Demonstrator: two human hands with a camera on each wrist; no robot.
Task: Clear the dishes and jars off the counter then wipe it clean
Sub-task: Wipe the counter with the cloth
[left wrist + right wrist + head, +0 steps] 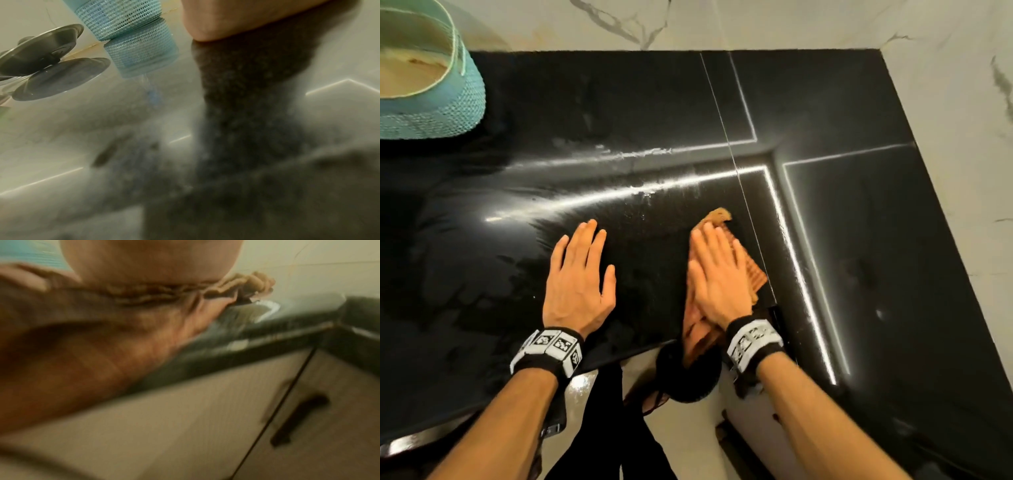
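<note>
left hand [578, 274] flat on counter [619, 102]; right hand [717, 274] flat, pressing cloth [755, 274]; basket [431, 102] far-left

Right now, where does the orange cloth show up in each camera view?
Head: the cloth lies lower centre-right, under the right hand.
Left wrist: not in it.
Right wrist: it fills the left half, draping over the counter edge.
Shared landmark: the teal basket, also in the left wrist view.

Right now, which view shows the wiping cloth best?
The head view: the orange cloth lies flat on the black counter under the right hand, with its far corner and hanging near end both visible. The right wrist view shows it only as a blurred close-up, bunched under the palm. The left wrist view doesn't show it.
</note>
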